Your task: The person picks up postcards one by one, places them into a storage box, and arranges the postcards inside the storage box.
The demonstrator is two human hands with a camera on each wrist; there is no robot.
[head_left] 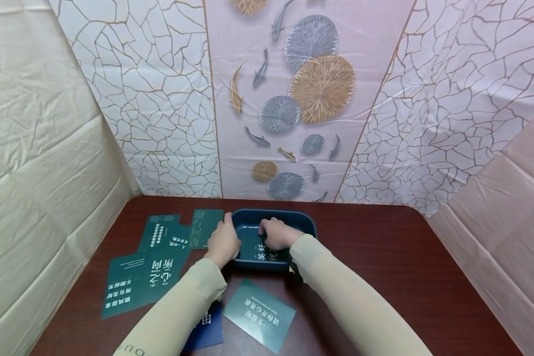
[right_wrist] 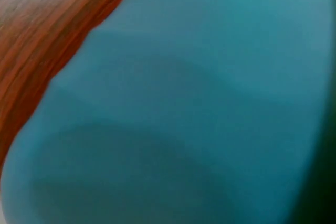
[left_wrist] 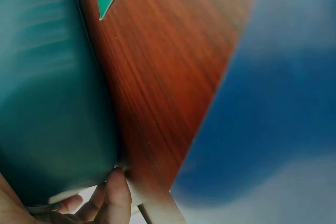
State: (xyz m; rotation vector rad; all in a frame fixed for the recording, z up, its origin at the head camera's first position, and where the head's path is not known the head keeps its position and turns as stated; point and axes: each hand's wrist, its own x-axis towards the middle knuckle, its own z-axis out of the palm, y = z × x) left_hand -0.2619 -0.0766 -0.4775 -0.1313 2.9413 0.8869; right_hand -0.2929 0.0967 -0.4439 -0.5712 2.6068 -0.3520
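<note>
A dark teal plastic basin [head_left: 273,266] stands at the middle of the table, its wall [left_wrist: 47,87] large in the left wrist view. My left hand [head_left: 224,242] grips the basin's left rim, with fingertips [left_wrist: 119,190] against the outside. My right hand [head_left: 278,234] reaches down inside the basin, fingers curled at a dark green card [head_left: 261,253] with white characters. It appears to pinch that card's edge, though the fingertips are partly hidden. In the right wrist view a blurred teal surface [right_wrist: 184,87] fills most of the picture, and the hand does not show.
Several green printed cards [head_left: 138,282] lie spread on the left of the table. Another green card [head_left: 260,314] lies in front of the basin, beside a blue card [head_left: 211,331] partly under the left forearm. Fabric walls [head_left: 285,148] enclose the brown table [head_left: 382,267].
</note>
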